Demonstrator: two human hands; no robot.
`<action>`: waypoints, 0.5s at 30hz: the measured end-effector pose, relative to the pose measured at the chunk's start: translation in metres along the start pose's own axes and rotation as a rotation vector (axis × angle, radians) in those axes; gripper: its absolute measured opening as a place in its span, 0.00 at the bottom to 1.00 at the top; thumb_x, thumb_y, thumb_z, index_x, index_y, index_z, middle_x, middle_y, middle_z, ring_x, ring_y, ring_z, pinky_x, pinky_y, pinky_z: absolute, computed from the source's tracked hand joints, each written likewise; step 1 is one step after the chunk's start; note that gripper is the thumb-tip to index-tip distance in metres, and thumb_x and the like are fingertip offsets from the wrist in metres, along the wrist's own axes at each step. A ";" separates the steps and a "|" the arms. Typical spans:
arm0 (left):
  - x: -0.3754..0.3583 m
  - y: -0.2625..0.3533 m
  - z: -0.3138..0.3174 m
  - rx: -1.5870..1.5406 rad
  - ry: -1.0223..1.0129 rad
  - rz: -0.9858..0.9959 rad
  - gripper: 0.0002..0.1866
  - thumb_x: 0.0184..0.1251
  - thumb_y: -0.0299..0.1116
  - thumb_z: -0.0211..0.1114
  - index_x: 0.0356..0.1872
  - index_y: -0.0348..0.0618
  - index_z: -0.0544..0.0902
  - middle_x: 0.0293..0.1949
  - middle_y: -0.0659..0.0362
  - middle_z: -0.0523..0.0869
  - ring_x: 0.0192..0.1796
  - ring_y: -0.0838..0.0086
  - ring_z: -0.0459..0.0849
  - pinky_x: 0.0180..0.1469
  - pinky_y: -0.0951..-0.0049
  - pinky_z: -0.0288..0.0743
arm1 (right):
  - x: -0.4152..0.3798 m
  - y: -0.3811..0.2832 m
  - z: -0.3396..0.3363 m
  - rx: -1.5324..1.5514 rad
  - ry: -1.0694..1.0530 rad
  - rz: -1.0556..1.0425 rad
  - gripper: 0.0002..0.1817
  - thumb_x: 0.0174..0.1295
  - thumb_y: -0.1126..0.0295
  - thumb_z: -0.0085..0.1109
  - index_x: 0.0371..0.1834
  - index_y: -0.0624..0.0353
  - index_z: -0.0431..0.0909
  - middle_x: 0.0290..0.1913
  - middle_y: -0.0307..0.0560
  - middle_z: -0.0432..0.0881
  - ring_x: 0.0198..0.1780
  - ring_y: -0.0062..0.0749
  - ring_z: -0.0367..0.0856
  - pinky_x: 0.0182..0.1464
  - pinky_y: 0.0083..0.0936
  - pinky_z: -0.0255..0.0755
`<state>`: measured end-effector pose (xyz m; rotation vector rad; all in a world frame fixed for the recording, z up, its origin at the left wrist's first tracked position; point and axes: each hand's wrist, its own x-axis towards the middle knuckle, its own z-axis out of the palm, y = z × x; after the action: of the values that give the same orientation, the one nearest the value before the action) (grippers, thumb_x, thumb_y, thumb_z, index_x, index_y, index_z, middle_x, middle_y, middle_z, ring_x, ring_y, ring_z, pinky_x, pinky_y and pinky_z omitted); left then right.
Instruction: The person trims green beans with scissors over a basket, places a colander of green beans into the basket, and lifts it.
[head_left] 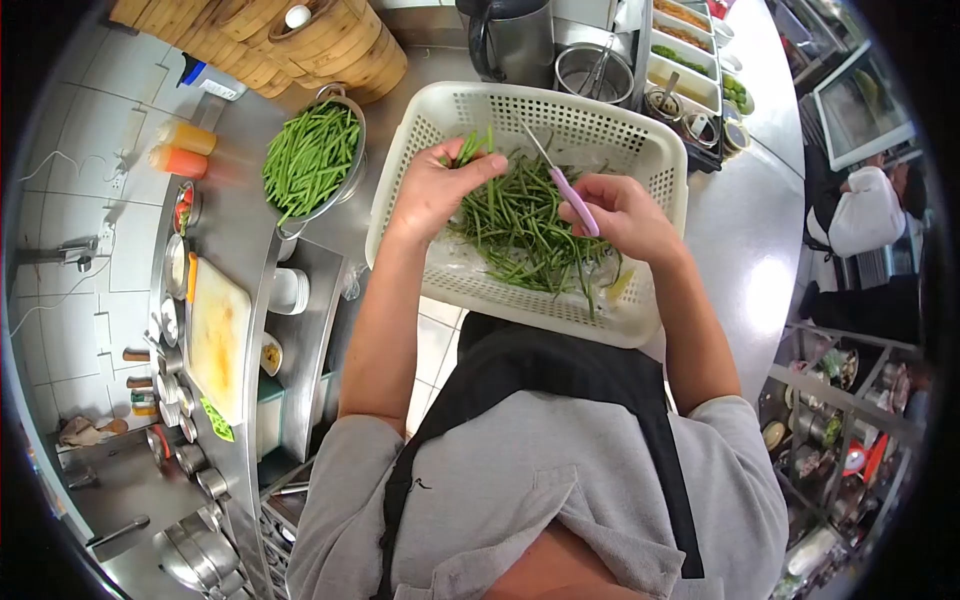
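My left hand [440,188] is closed around a few green beans [470,147], pinched between thumb and fingers above the left side of a white perforated basket [405,250]. My right hand [630,218] grips a pair of scissors [565,190] with a pinkish-purple handle. Their pale, narrow blades point up and left, a short way from the beans in my left hand. Below both hands, a loose heap of green beans [515,225] lies in the basket. Part of the scissors' handle is hidden by my right fingers.
A metal colander [352,170] full of green beans stands left of the basket. Bamboo steamers [345,55], a metal jug [520,40] and a metal pot [597,75] stand behind. A cutting board [218,330] lies at left. Another person [865,210] is at far right.
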<state>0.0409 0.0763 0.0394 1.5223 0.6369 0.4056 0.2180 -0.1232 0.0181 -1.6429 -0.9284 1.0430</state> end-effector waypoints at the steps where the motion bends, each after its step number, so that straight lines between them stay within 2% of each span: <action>1: -0.001 0.002 0.002 0.000 -0.005 0.001 0.11 0.65 0.35 0.78 0.42 0.39 0.90 0.34 0.66 0.89 0.37 0.85 0.81 0.44 0.79 0.76 | 0.000 0.000 0.001 0.031 -0.020 -0.009 0.21 0.63 0.52 0.73 0.38 0.63 0.87 0.23 0.33 0.80 0.26 0.14 0.73 0.29 0.19 0.64; 4: -0.003 0.005 0.006 0.011 -0.055 -0.019 0.09 0.65 0.34 0.79 0.38 0.41 0.88 0.33 0.70 0.86 0.35 0.86 0.77 0.42 0.80 0.72 | -0.001 0.000 0.001 0.047 -0.044 -0.021 0.21 0.64 0.52 0.73 0.37 0.63 0.86 0.22 0.32 0.78 0.26 0.13 0.71 0.28 0.20 0.62; 6: -0.002 0.002 0.003 0.245 -0.090 0.006 0.09 0.64 0.34 0.80 0.34 0.42 0.87 0.33 0.70 0.85 0.36 0.86 0.77 0.42 0.79 0.72 | 0.001 0.002 0.000 0.032 -0.051 -0.024 0.22 0.63 0.51 0.73 0.35 0.63 0.86 0.21 0.32 0.78 0.25 0.13 0.70 0.27 0.21 0.62; 10: -0.004 0.004 0.008 0.427 -0.103 0.018 0.11 0.62 0.34 0.80 0.33 0.40 0.86 0.31 0.69 0.84 0.36 0.86 0.77 0.40 0.77 0.73 | 0.000 0.002 0.000 -0.088 -0.064 -0.022 0.25 0.61 0.48 0.73 0.29 0.64 0.85 0.20 0.34 0.76 0.24 0.15 0.69 0.27 0.24 0.62; 12: -0.006 0.008 0.012 0.677 -0.056 0.094 0.13 0.61 0.36 0.79 0.36 0.38 0.86 0.29 0.63 0.85 0.33 0.81 0.79 0.39 0.73 0.74 | 0.000 0.001 0.001 -0.125 -0.054 -0.040 0.26 0.60 0.47 0.73 0.28 0.64 0.84 0.19 0.35 0.76 0.23 0.16 0.68 0.26 0.24 0.62; 13: -0.007 0.008 0.013 0.677 -0.057 0.093 0.13 0.61 0.36 0.79 0.36 0.38 0.86 0.29 0.63 0.85 0.33 0.81 0.79 0.39 0.73 0.74 | 0.000 0.002 0.001 -0.131 -0.043 -0.051 0.26 0.60 0.47 0.73 0.28 0.64 0.84 0.19 0.36 0.76 0.23 0.17 0.68 0.26 0.25 0.62; 15: -0.010 0.009 0.016 0.917 -0.017 0.214 0.14 0.62 0.39 0.78 0.39 0.40 0.86 0.29 0.55 0.86 0.31 0.70 0.83 0.38 0.66 0.76 | -0.001 0.001 0.002 -0.134 -0.031 -0.061 0.27 0.60 0.47 0.73 0.28 0.65 0.84 0.19 0.37 0.76 0.23 0.17 0.68 0.26 0.25 0.62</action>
<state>0.0447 0.0580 0.0488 2.4775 0.6865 0.2635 0.2164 -0.1235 0.0167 -1.7014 -1.0826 0.9856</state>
